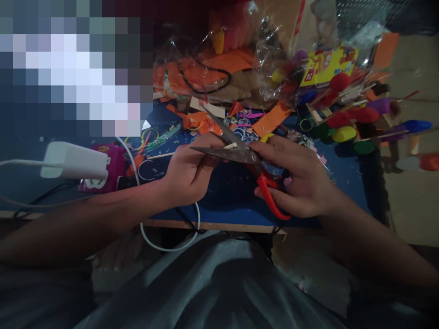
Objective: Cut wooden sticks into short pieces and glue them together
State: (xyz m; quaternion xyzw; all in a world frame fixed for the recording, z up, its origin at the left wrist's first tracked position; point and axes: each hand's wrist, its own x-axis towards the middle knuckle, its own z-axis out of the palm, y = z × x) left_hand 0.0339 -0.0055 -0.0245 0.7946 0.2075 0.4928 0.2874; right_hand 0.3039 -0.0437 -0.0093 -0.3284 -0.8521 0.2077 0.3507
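The right hand (298, 173) grips wide-open scissors (253, 156) as the left hand (188, 176) pinches a thin stick (231, 146), its tip within the scissors' V, seemingly uncut, orange scraps (273, 119) lying beyond.

Creased grey garment (219, 283); forearms (126, 201) bare

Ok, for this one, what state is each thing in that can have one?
Scissors: blades open, held.
Left hand: closed on the stick.
Right hand: gripping the scissors' red handles.
Pale stick: pinched, its end by the open blades.
White charger: plugged into the magenta block.
White cable: looped.
Orange scraps: loose.
Yellow packet: open or sealed, cannot tell.
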